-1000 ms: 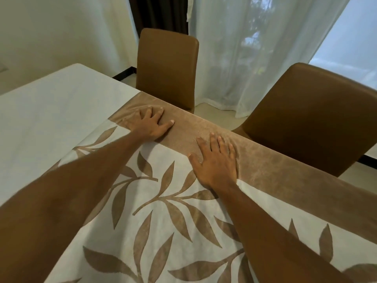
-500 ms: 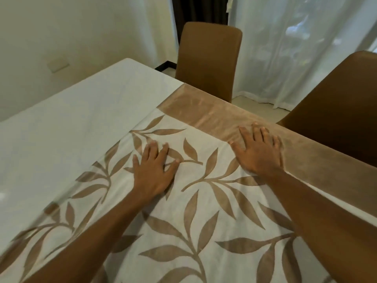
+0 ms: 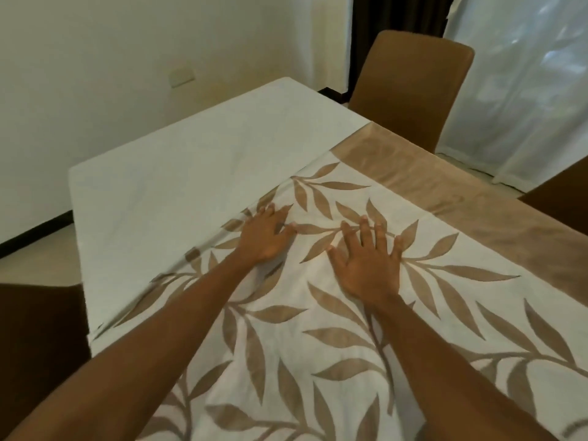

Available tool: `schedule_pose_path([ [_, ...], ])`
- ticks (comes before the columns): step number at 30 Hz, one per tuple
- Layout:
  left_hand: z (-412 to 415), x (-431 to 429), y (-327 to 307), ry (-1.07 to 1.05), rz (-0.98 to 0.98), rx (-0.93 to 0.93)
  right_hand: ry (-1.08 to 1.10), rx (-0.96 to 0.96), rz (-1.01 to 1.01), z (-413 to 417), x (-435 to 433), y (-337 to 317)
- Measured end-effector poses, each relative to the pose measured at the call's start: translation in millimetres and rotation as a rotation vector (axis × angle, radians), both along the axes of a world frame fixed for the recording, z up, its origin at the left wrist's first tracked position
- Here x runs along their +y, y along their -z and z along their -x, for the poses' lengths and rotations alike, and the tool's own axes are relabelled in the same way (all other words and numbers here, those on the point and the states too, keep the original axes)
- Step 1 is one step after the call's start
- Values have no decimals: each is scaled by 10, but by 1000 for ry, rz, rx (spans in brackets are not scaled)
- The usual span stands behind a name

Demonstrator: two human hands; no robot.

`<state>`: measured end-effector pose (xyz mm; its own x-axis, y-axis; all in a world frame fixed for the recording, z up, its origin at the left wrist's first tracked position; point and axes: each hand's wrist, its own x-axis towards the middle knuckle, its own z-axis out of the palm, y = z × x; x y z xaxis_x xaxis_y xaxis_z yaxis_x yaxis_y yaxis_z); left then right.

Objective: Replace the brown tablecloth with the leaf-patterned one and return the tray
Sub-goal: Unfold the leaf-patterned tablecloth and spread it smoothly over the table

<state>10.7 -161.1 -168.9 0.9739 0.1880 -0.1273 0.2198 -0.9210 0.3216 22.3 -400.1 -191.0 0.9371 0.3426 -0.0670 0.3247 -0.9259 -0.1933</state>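
The leaf-patterned tablecloth (image 3: 350, 329), white with tan leaves and a tan border band (image 3: 477, 198) along its far edge, lies spread over the near and right part of the table. Its left edge runs diagonally across a plain white cloth (image 3: 191, 173) that covers the table's left part. My left hand (image 3: 265, 237) lies flat, fingers apart, on the leaf cloth near that left edge, where the fabric is slightly rumpled. My right hand (image 3: 369, 262) presses flat on the cloth beside it, fingers spread. No tray or brown tablecloth is in view.
A brown chair (image 3: 410, 87) stands at the table's far side, another chair (image 3: 560, 198) at the right edge, and a dark one (image 3: 38, 338) at the near left. A white wall with a socket plate (image 3: 181, 76) is behind; sheer curtains (image 3: 521, 84) hang at the back right.
Both hands have slid back from the tan border onto the leaf pattern and to the left. My view has swung left, showing more of the white cloth and the wall.
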Motion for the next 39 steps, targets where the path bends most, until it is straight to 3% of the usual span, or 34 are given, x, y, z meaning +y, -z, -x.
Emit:
schedule_pose_path([
  [5, 1413, 641, 62, -85, -73, -22, 10, 169, 37, -87, 39, -142],
  [7, 1823, 806, 42, -117, -93, -30, 20, 134, 73, 97, 138, -216],
  [10, 2495, 916, 40, -117, -135, -64, -147, 37, -26, 929, 624, -243],
  [13, 2989, 964, 114, -251, -128, 8, -351, 121, -106, 1901, 1199, -178],
  [24, 2714, 1372, 200, -430, -62, 70, -269, 7, -112, 2271, 1477, -33],
  [39, 2536, 1735, 248, -341, -151, 53, -219, -72, -92, 2292, 1529, 26],
])
